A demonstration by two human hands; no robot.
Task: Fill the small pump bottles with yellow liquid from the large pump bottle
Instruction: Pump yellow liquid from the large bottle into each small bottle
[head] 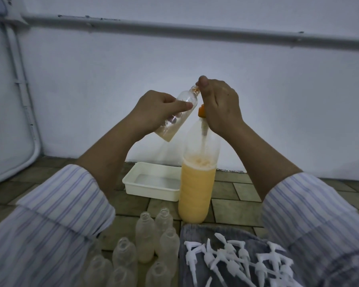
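Note:
My left hand (pixel 158 109) grips a small clear bottle (pixel 177 114), tilted with its open neck up against the large bottle's pump spout; a little yellow liquid lies in its bottom. My right hand (pixel 218 102) is wrapped over the orange pump head (pixel 201 111) of the large bottle (pixel 197 183), which stands upright on the floor, about half full of yellow liquid. Several small open bottles (pixel 145 237) stand in the near foreground, one of them holding yellow liquid.
A white rectangular tray (pixel 133 183) sits on the tiled floor behind the large bottle. Several white pump tops (pixel 236 259) lie on a grey cloth (pixel 191 233) at lower right. A wall with a pipe (pixel 195 32) is close ahead.

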